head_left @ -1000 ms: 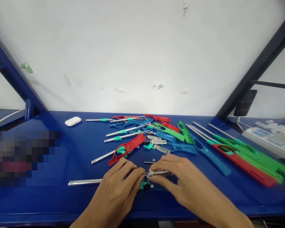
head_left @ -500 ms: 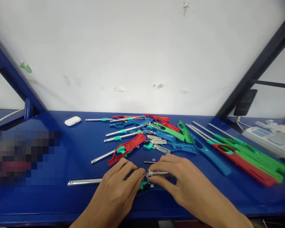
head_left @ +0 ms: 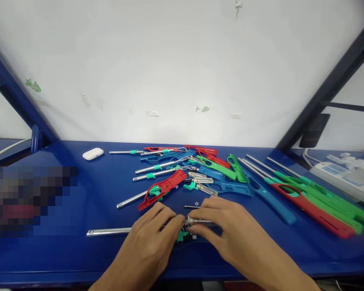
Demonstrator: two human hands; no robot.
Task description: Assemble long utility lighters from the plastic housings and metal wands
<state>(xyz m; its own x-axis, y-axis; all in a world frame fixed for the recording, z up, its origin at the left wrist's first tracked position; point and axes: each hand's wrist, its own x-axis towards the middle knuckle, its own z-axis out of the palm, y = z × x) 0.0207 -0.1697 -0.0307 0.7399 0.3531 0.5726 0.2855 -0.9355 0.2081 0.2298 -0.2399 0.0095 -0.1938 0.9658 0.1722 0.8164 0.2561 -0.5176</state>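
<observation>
My left hand (head_left: 148,242) and my right hand (head_left: 230,234) meet low in the middle of the blue table (head_left: 79,194). Their fingertips pinch together over a small lighter assembly (head_left: 189,228): a clear gas tube with a metal end, a teal plastic piece and thin white wires. A long metal tube (head_left: 109,232) runs out to the left from under my left hand. Just beyond my fingers lie a red lighter shell (head_left: 165,188) and a tiny white part (head_left: 196,203).
A pile of red, blue and green lighter shells and metal tubes (head_left: 182,163) lies mid-table. Finished long lighters (head_left: 309,198) lie at the right. A white earbud case (head_left: 92,154) sits far left, a power strip (head_left: 342,178) far right. Blue frame posts stand at both sides.
Almost nothing: both hands stay pinched on the small assembly, with only slight finger shifts.
</observation>
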